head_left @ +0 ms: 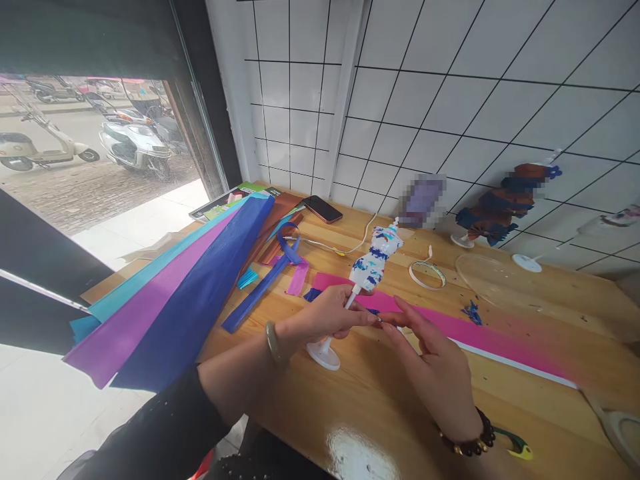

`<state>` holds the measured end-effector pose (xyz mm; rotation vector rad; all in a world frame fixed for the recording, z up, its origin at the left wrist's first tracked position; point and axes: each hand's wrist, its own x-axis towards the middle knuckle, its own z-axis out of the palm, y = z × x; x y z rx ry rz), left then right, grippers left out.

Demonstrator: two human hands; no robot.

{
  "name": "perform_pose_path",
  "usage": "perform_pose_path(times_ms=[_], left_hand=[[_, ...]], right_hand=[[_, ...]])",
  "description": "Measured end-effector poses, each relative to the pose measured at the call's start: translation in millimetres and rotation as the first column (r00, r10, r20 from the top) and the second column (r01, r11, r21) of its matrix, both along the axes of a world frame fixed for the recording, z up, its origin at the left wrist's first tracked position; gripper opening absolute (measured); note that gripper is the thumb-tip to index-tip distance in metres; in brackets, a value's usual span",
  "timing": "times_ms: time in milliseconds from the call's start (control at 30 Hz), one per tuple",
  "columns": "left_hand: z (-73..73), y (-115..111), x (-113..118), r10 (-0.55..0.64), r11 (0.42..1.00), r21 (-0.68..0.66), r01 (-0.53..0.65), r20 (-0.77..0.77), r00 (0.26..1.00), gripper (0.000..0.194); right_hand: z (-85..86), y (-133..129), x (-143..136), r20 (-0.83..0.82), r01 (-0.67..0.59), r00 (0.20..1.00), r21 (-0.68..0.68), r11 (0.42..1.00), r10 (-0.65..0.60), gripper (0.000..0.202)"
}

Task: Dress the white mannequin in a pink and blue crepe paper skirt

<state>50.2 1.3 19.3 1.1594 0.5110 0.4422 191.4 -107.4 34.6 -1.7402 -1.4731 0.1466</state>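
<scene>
From where I stand, everything seems arranged around the small white dress form (pixel 373 260), its torso flecked with blue, purple and orange bits. It is right in the person's grasp: the left hand (pixel 320 313) is curled round its stem, probably to steady it, with the base (pixel 324 357) showing below the wrist side of that hand. The torso rises above the knuckles, leaning a little to the right (or so it looks through this wide view). The left thumb and forefinger reach past the stem, which suggests that one hand is doing two jobs, bracing and pinching.

The right hand (pixel 440 367) is just right of the stem and lower than the torso, its fingers bent and its fingertips almost together, meeting the left ones at some tiny thing; I cannot tell what it is, nor whether the right fingers grip it.

Left of the form fan out the coloured sheets (pixel 210 287), with a looped blue strip (pixel 260 293) between them and it, handy to the left side, I'd judge. A long pink sheet (pixel 450 327) runs under the hands and off to the form's right, perhaps as a work surface, and a blue scrap (pixel 471 312) lies there too.
</scene>
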Motion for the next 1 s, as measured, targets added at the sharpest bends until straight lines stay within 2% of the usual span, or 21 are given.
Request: perform_pose_path(times_ms=[200, 567, 767, 1000], left_hand=[[1.8, -0.9, -0.2, -0.001, 1.0, 0.001, 0.001, -0.024, 1.0, 0.061], [0.5, -2.5, 0.9, 0.031, 0.999, 0.031, -0.03, -0.039, 0.999, 0.061], [-0.7, -1.6, 0.1, -0.011, 1.0, 0.02, 0.011, -0.038, 0.999, 0.061], [-1.0, 0.0, -0.2, -0.034, 0.999, 0.011, 0.034, -0.035, 0.999, 0.059]], right_hand=[[3.3, -1.3, -4.8, -0.072, 0.048, 0.996, -0.063, 0.997, -0.052, 0.042], [-7.4, -0.4, -1.5, -0.252, 0.025, 0.966, -0.101, 0.995, -0.05, 0.051], [-8.1, 1.6, -1.4, -0.363, -0.014, 0.931, -0.092, 0.996, -0.02, 0.051], [-8.8, 3.6, 9.1, -0.455, 0.039, 0.887, -0.106, 0.994, -0.084, 0.064]])
